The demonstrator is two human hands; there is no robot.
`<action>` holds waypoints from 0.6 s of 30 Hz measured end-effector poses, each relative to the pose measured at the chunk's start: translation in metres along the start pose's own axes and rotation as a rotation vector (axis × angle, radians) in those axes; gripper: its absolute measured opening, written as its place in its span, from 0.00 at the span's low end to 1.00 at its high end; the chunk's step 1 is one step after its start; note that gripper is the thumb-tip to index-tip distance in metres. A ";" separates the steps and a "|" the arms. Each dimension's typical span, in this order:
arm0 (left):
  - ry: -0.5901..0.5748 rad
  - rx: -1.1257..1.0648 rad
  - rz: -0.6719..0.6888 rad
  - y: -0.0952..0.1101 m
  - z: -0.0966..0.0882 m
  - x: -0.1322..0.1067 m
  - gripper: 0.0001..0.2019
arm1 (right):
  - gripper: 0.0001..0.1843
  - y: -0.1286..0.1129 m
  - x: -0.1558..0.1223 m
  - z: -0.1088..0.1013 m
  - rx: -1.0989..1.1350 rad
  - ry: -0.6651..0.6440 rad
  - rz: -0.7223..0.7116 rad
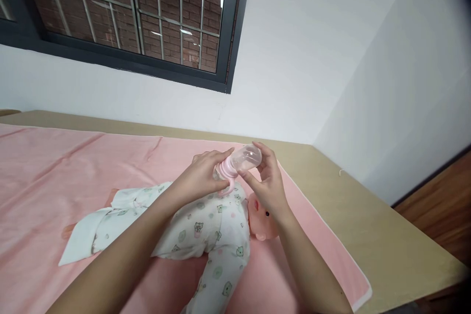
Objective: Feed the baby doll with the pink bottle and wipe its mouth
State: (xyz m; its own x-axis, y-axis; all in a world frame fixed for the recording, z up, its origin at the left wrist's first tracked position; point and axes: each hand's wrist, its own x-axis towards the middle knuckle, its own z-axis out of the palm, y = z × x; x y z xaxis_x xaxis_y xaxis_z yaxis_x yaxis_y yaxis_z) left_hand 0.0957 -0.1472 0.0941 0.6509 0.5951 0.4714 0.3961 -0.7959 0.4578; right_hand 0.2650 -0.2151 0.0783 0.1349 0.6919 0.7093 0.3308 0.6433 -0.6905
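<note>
A clear baby bottle [246, 158] with a pink collar and pink handles is held sideways above a baby doll [206, 221]. My left hand [206, 171] is closed around its pink collar end. At the other end, my right hand [268, 176] grips the clear body between thumb and fingers. The doll lies on its back in white pyjamas with a bear print, its legs stretched to the left. My right wrist and forearm partly cover the doll's head [263, 218].
Under the doll a pink blanket [73, 167] spreads over a light wooden tabletop [324, 181]. Behind it rise a white wall [287, 59] and a dark-framed window [140, 59] with metal bars. Brown wood panelling [437, 206] stands at the far right.
</note>
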 end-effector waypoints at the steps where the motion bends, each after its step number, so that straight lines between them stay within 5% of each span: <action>1: 0.001 0.002 -0.003 0.000 -0.001 0.000 0.34 | 0.30 0.001 -0.001 0.001 -0.030 -0.008 -0.003; 10: 0.023 -0.033 -0.050 0.005 -0.001 -0.003 0.39 | 0.43 0.003 -0.006 0.013 -0.057 -0.140 0.077; 18: 0.069 -0.035 -0.014 0.009 0.003 -0.004 0.38 | 0.50 -0.003 -0.006 0.012 0.034 -0.062 0.161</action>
State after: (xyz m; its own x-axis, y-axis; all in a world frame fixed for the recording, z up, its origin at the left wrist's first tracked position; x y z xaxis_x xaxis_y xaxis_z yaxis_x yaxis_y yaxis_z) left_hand 0.0989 -0.1574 0.0943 0.5989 0.6132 0.5152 0.3809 -0.7839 0.4902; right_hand 0.2523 -0.2175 0.0748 0.1251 0.8051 0.5798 0.2777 0.5326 -0.7995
